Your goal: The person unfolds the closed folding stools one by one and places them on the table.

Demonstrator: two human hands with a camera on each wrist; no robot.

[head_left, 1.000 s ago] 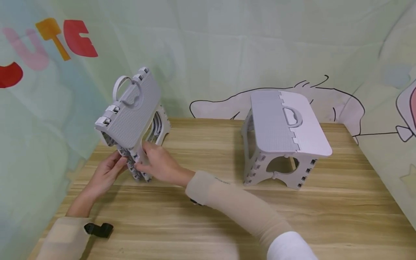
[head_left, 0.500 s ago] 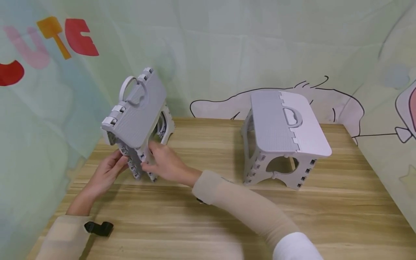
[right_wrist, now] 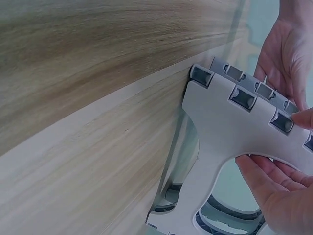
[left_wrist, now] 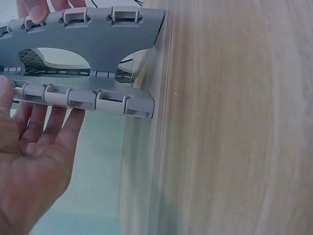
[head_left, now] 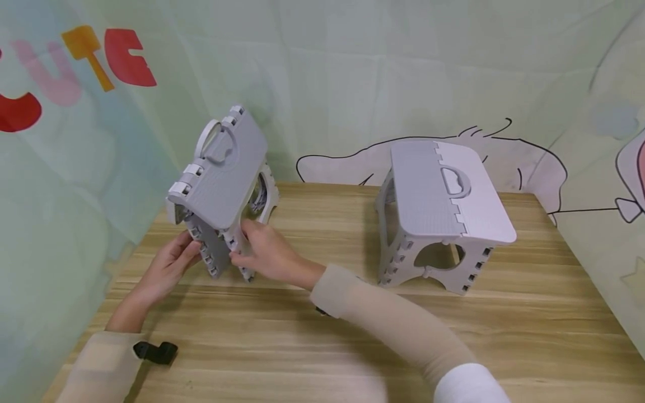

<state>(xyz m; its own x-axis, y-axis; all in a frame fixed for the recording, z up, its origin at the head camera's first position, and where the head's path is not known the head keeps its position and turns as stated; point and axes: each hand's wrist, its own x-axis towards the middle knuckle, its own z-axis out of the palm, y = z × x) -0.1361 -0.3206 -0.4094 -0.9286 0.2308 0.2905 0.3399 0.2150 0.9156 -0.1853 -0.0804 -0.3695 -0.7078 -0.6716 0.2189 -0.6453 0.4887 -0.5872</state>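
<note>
A grey and white folding stool point(head_left: 234, 187) stands half unfolded at the left of the table, its top bent into a peak with a looped handle point(head_left: 208, 140) upright on the ridge. My left hand point(head_left: 163, 268) grips the edge of its left leg panel, thumb on the near side; in the left wrist view the fingers point(left_wrist: 68, 129) curl behind the hinged edge. Opposite, my right hand point(head_left: 272, 254) holds the white leg panel point(right_wrist: 215, 117), with fingers point(right_wrist: 266, 171) through the round cutout and thumb over the hinged edge. A gap shows between both panels.
A second folding stool point(head_left: 428, 187), fully unfolded with a flat top, stands at the right of the wooden table point(head_left: 282, 341). Printed cloth point(head_left: 342, 73) hangs behind the table and along its sides. A black strap point(head_left: 156, 352) sits at the left sleeve.
The right leg panel and my right hand have moved right, and the gap between the leg panels has widened. The peaked top has shifted right too. My left hand has barely moved.
</note>
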